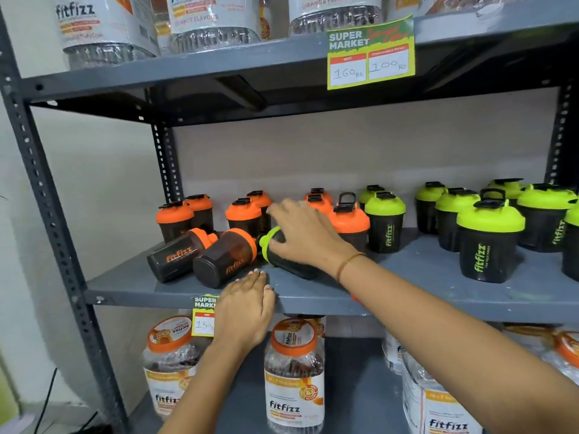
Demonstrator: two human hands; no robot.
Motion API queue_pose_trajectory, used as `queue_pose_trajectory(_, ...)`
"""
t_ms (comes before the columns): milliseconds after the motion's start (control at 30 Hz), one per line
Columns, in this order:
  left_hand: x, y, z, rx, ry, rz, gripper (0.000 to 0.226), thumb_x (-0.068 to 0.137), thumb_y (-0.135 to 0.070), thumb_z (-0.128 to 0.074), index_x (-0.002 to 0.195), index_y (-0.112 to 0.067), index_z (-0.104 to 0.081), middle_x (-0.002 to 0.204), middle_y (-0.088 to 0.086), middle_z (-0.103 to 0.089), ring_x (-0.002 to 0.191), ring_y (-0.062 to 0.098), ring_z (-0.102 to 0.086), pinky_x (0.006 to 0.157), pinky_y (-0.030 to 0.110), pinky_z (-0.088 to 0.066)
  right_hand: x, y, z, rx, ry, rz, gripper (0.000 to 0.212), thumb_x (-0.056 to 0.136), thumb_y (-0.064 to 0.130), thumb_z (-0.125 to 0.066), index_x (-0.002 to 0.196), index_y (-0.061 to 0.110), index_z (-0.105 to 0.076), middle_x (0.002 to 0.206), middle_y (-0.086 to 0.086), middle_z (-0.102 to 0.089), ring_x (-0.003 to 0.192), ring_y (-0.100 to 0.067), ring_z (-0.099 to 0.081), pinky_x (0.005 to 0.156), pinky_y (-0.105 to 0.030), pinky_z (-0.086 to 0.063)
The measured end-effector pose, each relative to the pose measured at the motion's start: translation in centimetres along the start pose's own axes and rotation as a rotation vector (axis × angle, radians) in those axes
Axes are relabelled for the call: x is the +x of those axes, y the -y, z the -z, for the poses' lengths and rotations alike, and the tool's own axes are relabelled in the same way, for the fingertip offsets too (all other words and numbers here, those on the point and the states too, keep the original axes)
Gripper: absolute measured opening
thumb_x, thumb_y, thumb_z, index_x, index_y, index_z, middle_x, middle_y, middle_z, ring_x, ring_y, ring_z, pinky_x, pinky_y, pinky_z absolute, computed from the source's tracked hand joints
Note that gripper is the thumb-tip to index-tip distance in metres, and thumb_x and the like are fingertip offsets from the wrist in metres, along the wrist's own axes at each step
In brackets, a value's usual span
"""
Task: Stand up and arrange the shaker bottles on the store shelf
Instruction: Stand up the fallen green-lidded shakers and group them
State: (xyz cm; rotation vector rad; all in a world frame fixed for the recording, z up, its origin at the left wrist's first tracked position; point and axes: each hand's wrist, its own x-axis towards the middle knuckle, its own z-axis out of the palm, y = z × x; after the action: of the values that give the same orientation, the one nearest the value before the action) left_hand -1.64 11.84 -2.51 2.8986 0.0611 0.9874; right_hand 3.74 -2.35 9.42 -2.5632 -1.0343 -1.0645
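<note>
On the middle shelf (313, 297) most of the job is looking done already, but three shaker bottles are lying on their sides at the left front. Two are orange-lidded: one toppled orange bottle (178, 254) nearest the left post and a second toppled orange bottle (226, 257) touching it. Right beside those is the toppled green bottle (289, 256) with its lid pointing left.

The right hand (305, 231) is coming over the top of that green one, fingers curled down around its body just behind the lid, so I'd say it's closing on it (can't see the thumb side, so how firm the grip is, no idea). The left hand (246, 311) is lying flat with fingers together on the front lip of the shelf, holding nothing, fingertips just short of the second orange bottle.

Behind the fallen ones, the standing orange bottles (242, 214) are sitting upright in loose pairs, and the standing green bottles (490, 242) are filling the right side, all upright too, though the spacing is looking a bit ragged. One orange bottle near the middle has its lid loop flipped up.

So my guess: roughly three to stand up, then some tidying of rows, and the green one probably belongs over on the right with its own colour.
</note>
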Motion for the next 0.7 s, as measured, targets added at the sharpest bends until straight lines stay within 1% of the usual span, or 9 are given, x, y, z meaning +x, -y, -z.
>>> queue_pose_trajectory(67,0.0,0.1,0.0,-0.002,-0.002,-0.012,0.060,0.093,-0.039,-0.022,0.127,-0.010,-0.061,0.131,0.010,-0.062,0.122,0.021,-0.057,0.106,0.035,-0.039,1.0,0.2,-1.5,-0.108,0.244,-0.068,0.064,0.082,0.048,-0.064,0.133,0.014,-0.046,0.124,-0.013,-0.054,0.113,-0.037,-0.055,0.076,-0.040,-0.043)
queue_pose_trajectory(100,0.0,0.1,0.0,-0.006,-0.002,-0.018,0.061,0.092,-0.039,-0.021,0.128,-0.010,-0.060,0.131,0.010,-0.061,0.123,0.021,-0.056,0.106,0.035,-0.039,1.4,0.1,-2.0,-0.144,0.334,-0.097,0.071,0.079,0.052,-0.067,0.135,0.015,-0.043,0.127,-0.013,-0.053,0.116,-0.037,-0.054,0.078,-0.041,-0.044)
queue_pose_trajectory(167,-0.1,0.2,0.0,-0.010,0.006,-0.026,0.062,0.092,-0.040,-0.019,0.130,-0.010,-0.058,0.134,0.010,-0.060,0.125,0.020,-0.054,0.107,0.034,-0.036,2.0,-0.1,-2.9,-0.186,0.432,-0.136,0.081,0.076,0.058,-0.071,0.138,0.016,-0.041,0.131,-0.013,-0.053,0.120,-0.035,-0.054,0.084,-0.042,-0.046)
queue_pose_trajectory(233,-0.1,0.3,0.0,-0.013,0.005,-0.026,0.063,0.092,-0.041,-0.018,0.131,-0.011,-0.057,0.135,0.009,-0.058,0.126,0.020,-0.053,0.108,0.034,-0.035,2.2,-0.1,-3.5,-0.200,0.443,-0.149,0.084,0.074,0.057,-0.074,0.139,0.017,-0.039,0.131,-0.012,-0.055,0.120,-0.034,-0.055,0.085,-0.042,-0.046)
queue_pose_trajectory(367,0.0,0.2,-0.1,-0.021,-0.004,-0.027,0.063,0.092,-0.041,-0.018,0.130,-0.011,-0.059,0.134,0.009,-0.060,0.125,0.020,-0.054,0.107,0.034,-0.036,1.9,0.0,-3.3,-0.186,0.341,-0.132,0.085,0.073,0.056,-0.075,0.138,0.017,-0.038,0.128,-0.012,-0.055,0.115,-0.035,-0.057,0.079,-0.041,-0.045)
queue_pose_trajectory(467,0.0,0.3,-0.1,-0.025,-0.010,-0.029,0.063,0.092,-0.041,-0.019,0.129,-0.010,-0.060,0.133,0.009,-0.060,0.124,0.021,-0.055,0.107,0.034,-0.037,1.6,0.2,-1.4,-0.118,0.202,-0.129,0.084,0.071,0.053,-0.075,0.137,0.018,-0.037,0.125,-0.011,-0.051,0.111,-0.038,-0.058,0.072,-0.039,-0.041)
queue_pose_trajectory(533,-0.1,0.4,-0.2,-0.020,-0.010,-0.035,0.063,0.093,-0.042,-0.019,0.129,-0.010,-0.059,0.134,0.009,-0.059,0.125,0.021,-0.054,0.107,0.034,-0.036,1.3,0.1,0.6,-0.043,0.067,-0.134,0.081,0.069,0.055,-0.073,0.134,0.020,-0.038,0.122,-0.010,-0.049,0.107,-0.040,-0.058,0.070,-0.039,-0.039)
queue_pose_trajectory(600,-0.1,0.4,-0.2,-0.018,-0.004,-0.035,0.065,0.092,-0.044,-0.017,0.131,-0.011,-0.058,0.136,0.008,-0.058,0.127,0.021,-0.052,0.108,0.034,-0.035,0.7,-0.4,2.9,0.112,-0.082,-0.189,0.081,0.067,0.057,-0.071,0.132,0.024,-0.037,0.122,-0.007,-0.048,0.105,-0.041,-0.057,0.072,-0.039,-0.039)
queue_pose_trajectory(700,0.0,0.4,-0.2,-0.020,0.004,-0.030,0.069,0.091,-0.046,-0.013,0.132,-0.012,-0.056,0.138,0.007,-0.056,0.128,0.021,-0.051,0.109,0.035,-0.034,-0.6,-2.5,6.0,0.422,-0.423,-0.319,0.081,0.065,0.050,-0.076,0.132,0.023,-0.039,0.126,-0.004,-0.049,0.109,-0.031,-0.056,0.077,-0.035,-0.043)
